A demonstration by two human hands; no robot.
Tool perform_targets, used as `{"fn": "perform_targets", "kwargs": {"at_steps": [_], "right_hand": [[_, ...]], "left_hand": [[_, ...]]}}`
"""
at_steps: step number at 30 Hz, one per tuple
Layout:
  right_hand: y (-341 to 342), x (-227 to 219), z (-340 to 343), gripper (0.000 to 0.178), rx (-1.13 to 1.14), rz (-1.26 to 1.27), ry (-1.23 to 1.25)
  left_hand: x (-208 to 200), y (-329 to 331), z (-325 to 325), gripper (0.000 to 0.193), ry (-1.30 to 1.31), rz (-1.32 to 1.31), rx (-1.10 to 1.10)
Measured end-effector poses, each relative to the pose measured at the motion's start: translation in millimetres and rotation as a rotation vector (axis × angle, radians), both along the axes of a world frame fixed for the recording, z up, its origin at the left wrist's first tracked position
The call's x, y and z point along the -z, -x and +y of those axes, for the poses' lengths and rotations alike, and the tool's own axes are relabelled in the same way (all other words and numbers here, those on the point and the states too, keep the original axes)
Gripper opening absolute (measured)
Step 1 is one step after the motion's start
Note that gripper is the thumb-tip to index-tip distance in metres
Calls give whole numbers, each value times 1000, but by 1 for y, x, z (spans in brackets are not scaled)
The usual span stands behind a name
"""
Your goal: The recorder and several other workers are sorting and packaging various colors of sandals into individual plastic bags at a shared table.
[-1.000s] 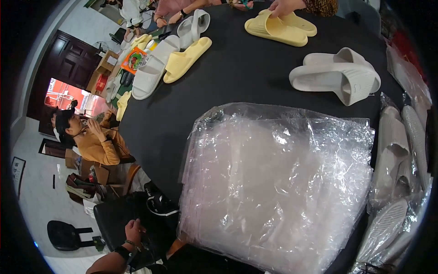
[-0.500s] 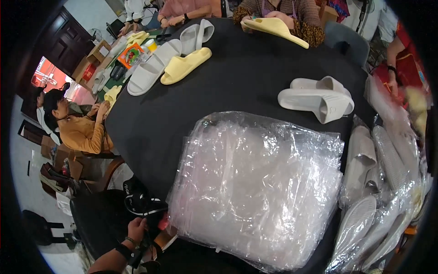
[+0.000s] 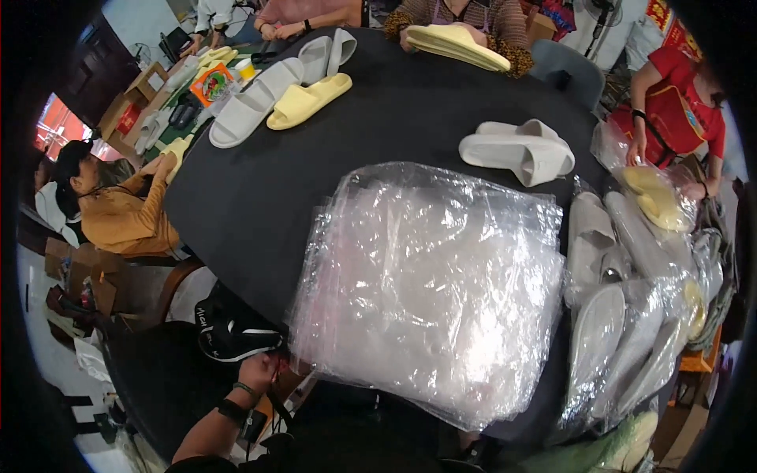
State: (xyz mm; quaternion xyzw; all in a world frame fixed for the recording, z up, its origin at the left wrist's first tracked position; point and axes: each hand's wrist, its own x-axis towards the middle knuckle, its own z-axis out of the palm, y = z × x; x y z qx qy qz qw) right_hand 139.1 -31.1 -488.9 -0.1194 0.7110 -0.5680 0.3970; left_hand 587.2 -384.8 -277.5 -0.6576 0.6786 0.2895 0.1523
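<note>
A large stack of clear plastic bags (image 3: 441, 299) is laid on the near part of the black-covered desk (image 3: 394, 118), its sheets slightly fanned along the left side and light glinting off the top. Just beside its lower left corner the left grip (image 3: 260, 369) is seen, with the fingers curled in; whether anything is held by it cannot be told. A black band (image 3: 233, 410) is worn on that wrist. Of the right grip nothing can be made out with certainty, so how far open it is cannot be told.

Near the left grip, a black thing with white marks (image 3: 229, 327) is seen by a black chair (image 3: 150, 370). To the right of the stack, grey slippers in clear bags (image 3: 595, 236) are piled. Beyond the stack, a pair of grey slippers (image 3: 544, 162) is set, one partly overlapped by the other. On the far left of the desk, a yellow slipper (image 3: 311, 102) is placed just beside several pale grey slippers (image 3: 240, 118).

At the far side, a yellow slipper pair (image 3: 457, 47) is held up by a person in patterned sleeves (image 3: 505, 35). On the right, a bagged yellow slipper (image 3: 654, 197) is handled by a person in red (image 3: 698, 110). On the left, another yellow slipper (image 3: 178, 154) is held by a person in orange (image 3: 126, 217).
</note>
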Motion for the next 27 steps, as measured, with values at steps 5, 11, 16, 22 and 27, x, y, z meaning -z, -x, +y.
{"fn": "perform_targets", "kwargs": {"at_steps": [5,11,16,22,27], "right_hand": [[-24,-152,-8,53,-455,154,-596],[-30,-210,-21,35,-453,520,-506],[-40,-223,-19,35,-489,596,-424],[-54,-290,-25,37,-482,745,-313],[-46,-386,-40,27,-538,724,-75]], "left_hand": [[-96,85,-25,15,577,519,-30],[-79,106,-24,13,353,901,-93],[-75,109,-17,18,454,994,42],[-107,112,-24,24,832,966,177],[-153,131,-25,21,865,983,348]]}}
